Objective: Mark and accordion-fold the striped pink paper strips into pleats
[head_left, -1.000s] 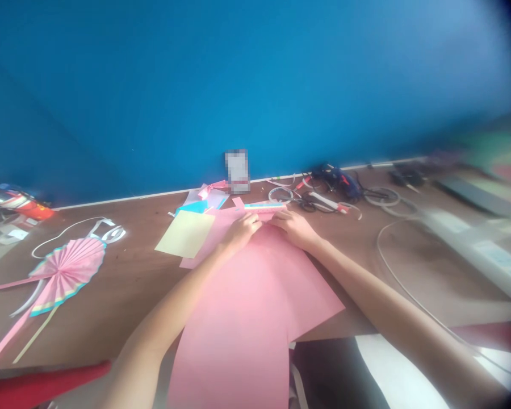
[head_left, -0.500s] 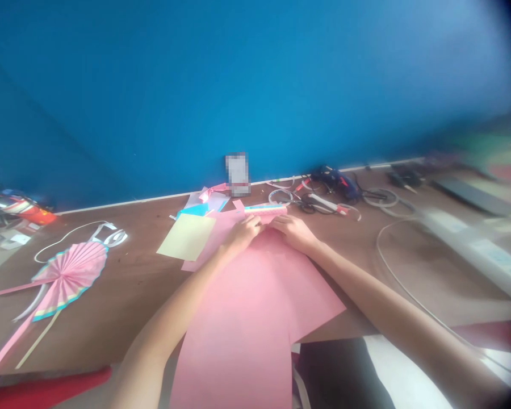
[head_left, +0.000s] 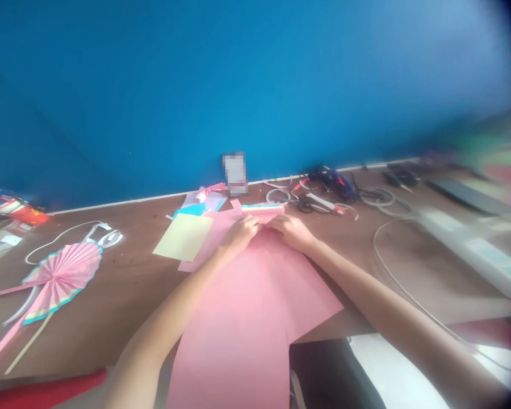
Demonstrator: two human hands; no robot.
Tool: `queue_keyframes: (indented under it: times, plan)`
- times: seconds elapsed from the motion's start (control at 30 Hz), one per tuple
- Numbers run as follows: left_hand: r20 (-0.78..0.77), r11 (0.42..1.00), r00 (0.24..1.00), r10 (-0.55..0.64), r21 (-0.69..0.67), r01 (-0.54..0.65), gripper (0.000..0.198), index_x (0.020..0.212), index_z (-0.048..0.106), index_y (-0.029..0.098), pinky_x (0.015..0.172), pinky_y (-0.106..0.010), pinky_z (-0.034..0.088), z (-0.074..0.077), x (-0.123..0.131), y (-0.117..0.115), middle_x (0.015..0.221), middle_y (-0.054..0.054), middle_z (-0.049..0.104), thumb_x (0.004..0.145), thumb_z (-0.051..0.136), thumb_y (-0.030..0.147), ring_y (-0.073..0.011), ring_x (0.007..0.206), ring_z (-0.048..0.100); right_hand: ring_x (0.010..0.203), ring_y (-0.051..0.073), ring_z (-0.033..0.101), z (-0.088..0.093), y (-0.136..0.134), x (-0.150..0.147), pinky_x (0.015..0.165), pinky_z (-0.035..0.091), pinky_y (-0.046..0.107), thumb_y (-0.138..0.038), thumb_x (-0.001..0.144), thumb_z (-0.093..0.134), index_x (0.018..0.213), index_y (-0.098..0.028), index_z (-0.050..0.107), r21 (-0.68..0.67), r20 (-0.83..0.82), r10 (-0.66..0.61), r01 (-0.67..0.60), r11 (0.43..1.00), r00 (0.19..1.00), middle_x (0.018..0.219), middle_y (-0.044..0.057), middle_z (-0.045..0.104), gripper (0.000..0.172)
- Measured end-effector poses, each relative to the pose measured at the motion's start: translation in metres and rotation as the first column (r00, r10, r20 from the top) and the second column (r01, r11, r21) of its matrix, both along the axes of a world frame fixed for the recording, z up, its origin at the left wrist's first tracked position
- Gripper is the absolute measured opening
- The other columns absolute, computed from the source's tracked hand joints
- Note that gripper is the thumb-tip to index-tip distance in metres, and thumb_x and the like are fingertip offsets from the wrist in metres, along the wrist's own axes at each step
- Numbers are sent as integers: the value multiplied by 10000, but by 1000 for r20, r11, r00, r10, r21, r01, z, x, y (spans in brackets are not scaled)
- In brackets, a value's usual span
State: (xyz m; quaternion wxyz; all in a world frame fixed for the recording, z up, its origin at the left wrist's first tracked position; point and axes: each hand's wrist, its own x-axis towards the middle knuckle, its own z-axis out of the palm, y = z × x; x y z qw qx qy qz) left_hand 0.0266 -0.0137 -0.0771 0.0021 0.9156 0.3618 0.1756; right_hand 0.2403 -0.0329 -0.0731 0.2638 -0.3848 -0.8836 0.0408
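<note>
A long pink paper sheet (head_left: 234, 329) runs from the middle of the table down over its front edge. My left hand (head_left: 242, 232) and my right hand (head_left: 287, 230) are close together at its far end, both with fingers closed on the paper. Just beyond them lies a folded pink strip (head_left: 264, 210) with a blue and yellow edge. Other pink paper lies under my hands and spreads to both sides. A pale yellow sheet (head_left: 183, 237) rests left of my left hand.
A pleated pink fan (head_left: 66, 276) lies at the left near a white cable. Blue paper (head_left: 190, 209) and a pixelated upright object (head_left: 235, 173) are at the back. Cables, a glue gun (head_left: 334, 182) and a power strip (head_left: 472, 250) occupy the right side.
The whole view has shifted slightly, so the objects sit a little further left. My hands remain on the pink paper in nearly the same pose.
</note>
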Motion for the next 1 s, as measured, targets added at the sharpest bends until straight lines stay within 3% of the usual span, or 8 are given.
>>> queue_keyframes:
  times: [0.37,0.53,0.73,1.0]
  plan:
    - [-81,995,995,54,83,-48,251,1068,677,228,702,-277,434,6,-1,-9,924,-57,613,944,459,214,-196,907,528,946,206,606,-1,-1,-2,832,465,290,-60,773,490,1026,-240,714,-1,-23,-36,36,999,999,947,59,713,383]
    - [28,996,996,88,11,-88,282,1069,690,259,703,-266,431,3,-3,-6,924,-36,640,940,452,182,-191,937,555,873,201,588,-2,0,2,757,433,279,-36,732,483,937,-206,703,23,8,-72,72,997,997,890,61,699,345]
    - [256,978,953,162,-167,-122,208,928,715,238,776,-254,438,4,-7,-3,928,-11,669,926,513,290,-156,898,604,849,196,574,-1,2,4,722,399,279,-43,733,473,893,-205,681,53,46,-57,55,997,997,844,48,679,308]
    - [279,961,929,243,-196,-193,158,841,715,240,755,-258,430,3,-1,-3,901,-3,665,889,575,295,-159,891,598,857,195,551,0,-4,-2,745,387,291,-73,793,494,923,-193,674,76,115,-72,64,995,991,883,63,651,252]
